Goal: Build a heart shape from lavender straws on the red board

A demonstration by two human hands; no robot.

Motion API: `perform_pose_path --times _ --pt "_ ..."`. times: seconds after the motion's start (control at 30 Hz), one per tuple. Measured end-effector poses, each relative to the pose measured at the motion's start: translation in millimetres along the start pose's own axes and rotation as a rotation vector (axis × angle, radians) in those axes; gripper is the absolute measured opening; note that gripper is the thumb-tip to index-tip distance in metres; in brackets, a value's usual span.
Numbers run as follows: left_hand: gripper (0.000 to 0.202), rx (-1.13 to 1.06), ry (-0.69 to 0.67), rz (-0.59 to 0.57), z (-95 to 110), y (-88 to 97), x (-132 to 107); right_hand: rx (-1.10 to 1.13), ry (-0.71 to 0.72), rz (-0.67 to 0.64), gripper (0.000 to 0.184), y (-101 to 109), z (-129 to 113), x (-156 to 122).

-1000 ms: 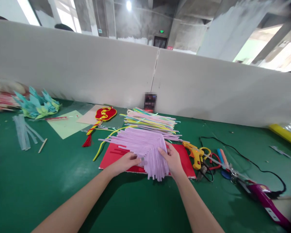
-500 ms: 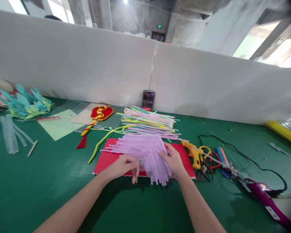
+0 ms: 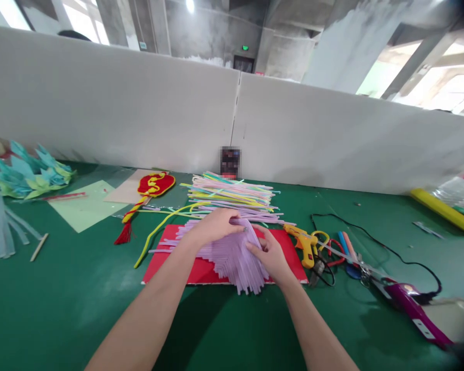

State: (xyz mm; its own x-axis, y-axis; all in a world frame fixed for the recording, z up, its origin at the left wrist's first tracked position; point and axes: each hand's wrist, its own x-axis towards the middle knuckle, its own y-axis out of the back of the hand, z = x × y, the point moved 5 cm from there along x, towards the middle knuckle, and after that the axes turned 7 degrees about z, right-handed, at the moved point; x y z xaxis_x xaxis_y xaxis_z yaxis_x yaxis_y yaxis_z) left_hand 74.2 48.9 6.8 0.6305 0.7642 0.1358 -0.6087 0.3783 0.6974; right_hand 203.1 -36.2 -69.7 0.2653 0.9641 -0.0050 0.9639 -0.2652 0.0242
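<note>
Several lilac pipe cleaners, bent and layered side by side into an angled fan, lie over a red board. My right hand grips the fan's right edge between thumb and fingers. At its upper corner, my left hand is closed with the fingertips pinching the pipe cleaners; the back of this hand hides part of them. Loose ends point left and toward me. Just behind the board lies a pile of loose pastel pipe cleaners, and one yellow pipe cleaner curves off to its left.
On the right are a yellow glue gun, red-handled pliers and a purple corded tool. A red and yellow tasselled ornament, green paper and a teal paper piece lie left. A white partition stands behind.
My left hand has moved up and right from the near side of the fan to its upper corner. My right hand keeps its grip. The view has shifted slightly.
</note>
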Motion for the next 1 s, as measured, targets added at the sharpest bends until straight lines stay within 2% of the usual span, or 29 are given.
perform_pose_path --times 0.07,0.13,0.2,0.23,0.3,0.33,0.43,0.5,0.7,0.83,1.0 --pt "0.017 0.045 -0.036 -0.061 -1 -0.9 0 -0.025 0.044 0.033 0.057 4 -5 4" --pt "0.017 0.061 -0.053 -0.077 -3 4.7 -2 -0.027 0.094 0.156 0.046 22 -11 9" --pt "0.017 0.074 -0.033 -0.083 -4 14.5 -5 -0.044 0.105 0.414 0.047 58 -16 13" --pt "0.017 0.082 -0.015 -0.082 -4 20.4 -8 -0.103 0.132 0.592 0.048 81 -20 11" --pt "0.016 0.091 0.006 -0.052 -3 33.2 -11 -0.350 0.158 0.910 0.046 124 -25 2" --pt "0.016 0.087 0.018 -0.024 -2 39.5 -13 -0.511 0.124 0.986 0.044 141 -26 -1" --pt "0.019 0.098 0.056 0.023 -3 50.3 -13 -0.933 -0.019 0.927 0.035 170 -16 -2" --pt "0.021 0.114 0.072 0.044 -6 51.3 -12 -1.040 -0.084 0.926 0.034 178 -7 -4" --pt "0.021 0.063 0.085 0.046 -29 40.6 -3 -1.142 -0.239 0.721 0.044 175 15 6" --pt "0.021 0.042 0.082 0.026 -36 40.6 -1 -1.163 -0.201 0.594 0.048 170 20 9" --pt "0.019 -0.040 0.092 0.029 -36 47.1 -4 -1.188 -0.125 0.559 0.044 168 25 11"
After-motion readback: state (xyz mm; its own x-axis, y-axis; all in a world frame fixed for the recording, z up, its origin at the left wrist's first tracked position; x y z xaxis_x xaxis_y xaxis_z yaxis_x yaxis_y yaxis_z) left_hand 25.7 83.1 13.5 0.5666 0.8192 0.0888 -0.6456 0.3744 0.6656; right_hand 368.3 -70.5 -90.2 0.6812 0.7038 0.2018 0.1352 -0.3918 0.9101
